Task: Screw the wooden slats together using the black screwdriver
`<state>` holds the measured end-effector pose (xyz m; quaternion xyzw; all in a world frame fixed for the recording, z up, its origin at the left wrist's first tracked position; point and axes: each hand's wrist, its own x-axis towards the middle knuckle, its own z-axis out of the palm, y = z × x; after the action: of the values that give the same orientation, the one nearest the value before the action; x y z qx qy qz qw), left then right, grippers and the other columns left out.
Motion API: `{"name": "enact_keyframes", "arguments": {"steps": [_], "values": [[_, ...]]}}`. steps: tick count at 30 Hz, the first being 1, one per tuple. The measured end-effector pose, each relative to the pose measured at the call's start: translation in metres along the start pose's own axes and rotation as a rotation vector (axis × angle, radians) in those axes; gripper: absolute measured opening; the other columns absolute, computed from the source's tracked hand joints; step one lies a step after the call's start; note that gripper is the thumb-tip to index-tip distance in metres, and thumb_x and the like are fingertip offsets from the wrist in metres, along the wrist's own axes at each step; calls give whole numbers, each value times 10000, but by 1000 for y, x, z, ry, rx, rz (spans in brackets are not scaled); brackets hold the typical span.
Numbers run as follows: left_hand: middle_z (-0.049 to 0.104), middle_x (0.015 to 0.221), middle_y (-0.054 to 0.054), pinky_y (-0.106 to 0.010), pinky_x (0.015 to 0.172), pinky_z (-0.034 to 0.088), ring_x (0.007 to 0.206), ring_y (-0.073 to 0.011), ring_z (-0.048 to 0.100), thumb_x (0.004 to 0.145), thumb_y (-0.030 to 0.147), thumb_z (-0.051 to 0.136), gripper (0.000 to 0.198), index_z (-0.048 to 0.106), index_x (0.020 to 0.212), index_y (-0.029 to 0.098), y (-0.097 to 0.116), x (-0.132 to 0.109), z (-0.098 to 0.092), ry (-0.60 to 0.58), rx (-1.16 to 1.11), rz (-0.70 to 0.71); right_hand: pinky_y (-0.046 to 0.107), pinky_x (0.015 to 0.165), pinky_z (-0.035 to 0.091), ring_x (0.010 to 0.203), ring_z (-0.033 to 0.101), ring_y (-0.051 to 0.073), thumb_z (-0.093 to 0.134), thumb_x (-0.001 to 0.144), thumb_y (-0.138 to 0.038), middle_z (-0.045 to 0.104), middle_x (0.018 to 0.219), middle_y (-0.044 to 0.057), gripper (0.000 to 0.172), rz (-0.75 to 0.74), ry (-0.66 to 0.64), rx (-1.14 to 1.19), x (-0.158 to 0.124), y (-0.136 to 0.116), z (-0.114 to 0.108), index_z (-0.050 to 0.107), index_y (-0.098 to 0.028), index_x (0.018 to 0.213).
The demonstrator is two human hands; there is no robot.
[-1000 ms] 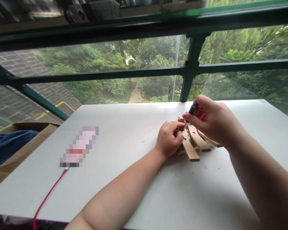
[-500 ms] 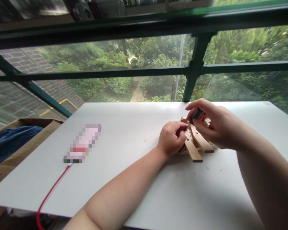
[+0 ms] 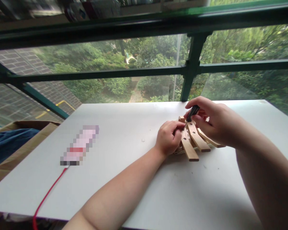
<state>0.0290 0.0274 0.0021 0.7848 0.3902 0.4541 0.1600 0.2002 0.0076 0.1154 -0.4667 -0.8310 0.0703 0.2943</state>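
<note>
A bundle of wooden slats (image 3: 193,143) with small holes lies fanned out on the white table (image 3: 124,179), right of centre. My left hand (image 3: 168,138) is closed on the bundle's left end, fingers curled round it. My right hand (image 3: 212,123) hovers just above the slats, fingers pinched on a small black-handled screwdriver (image 3: 192,113) whose tip points down at the joint beside my left fingers.
A blurred-out pink object (image 3: 79,146) lies on the table's left half, with a red cable (image 3: 46,196) running off the front edge. A cardboard box (image 3: 12,153) holding blue cloth stands at the left. Green window frames (image 3: 192,70) rise behind the table.
My right hand has turned the screwdriver slightly between the frames, staying over the same joint. My left hand keeps its hold on the slats; only the camera has shifted a little.
</note>
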Motion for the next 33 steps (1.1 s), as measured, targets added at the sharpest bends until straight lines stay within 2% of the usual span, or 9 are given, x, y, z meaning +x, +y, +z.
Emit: {"name": "enact_keyframes", "arguments": {"steps": [3, 7, 16, 22, 28, 33], "values": [[701, 1014, -17, -312, 917, 484, 963, -170, 609, 832, 79, 445, 299, 652, 1002, 213, -2, 0, 0, -10, -33, -15, 269, 593, 436, 618, 597, 155, 550, 811, -174, 687, 786, 13, 289, 8, 12, -23, 0, -1, -1, 547, -236, 1093], [698, 1013, -21, -326, 927, 481, 976, -181, 608, 825, 74, 442, 313, 655, 1008, 213, -3, -1, 0, -16, -54, -30, 248, 519, 367, 525, 514, 126, 585, 811, -220, 576, 614, -39, 196, 21, 26, -60, 0, -2, -3, 555, -242, 1003], [689, 1010, -31, -334, 928, 474, 975, -190, 597, 814, 70, 451, 303, 641, 1004, 209, -2, 0, 1, -18, -38, -17, 241, 519, 329, 526, 465, 108, 642, 782, -272, 537, 609, -56, 148, 75, 56, -70, 1, -5, -1, 524, -245, 866], [678, 982, -28, -325, 913, 463, 949, -185, 582, 820, 76, 463, 273, 633, 992, 202, -3, -1, 2, -1, -47, -3, 231, 513, 327, 515, 442, 97, 654, 775, -292, 525, 604, -66, 187, 81, 63, -77, 2, -5, 1, 482, -242, 825], [674, 968, -27, -328, 901, 463, 933, -186, 580, 830, 96, 472, 248, 631, 987, 204, -3, -1, 2, 3, -47, 4, 238, 476, 288, 480, 374, 101, 668, 763, -361, 477, 552, -78, 335, 121, 110, -104, 4, -2, 5, 354, -245, 744], [681, 978, -25, -328, 905, 463, 939, -185, 585, 829, 97, 474, 241, 625, 982, 205, -2, 0, 2, 5, -37, 9, 250, 471, 264, 483, 344, 112, 678, 748, -422, 434, 528, -73, 414, 139, 166, -171, 6, 0, 10, 307, -243, 702]]}}
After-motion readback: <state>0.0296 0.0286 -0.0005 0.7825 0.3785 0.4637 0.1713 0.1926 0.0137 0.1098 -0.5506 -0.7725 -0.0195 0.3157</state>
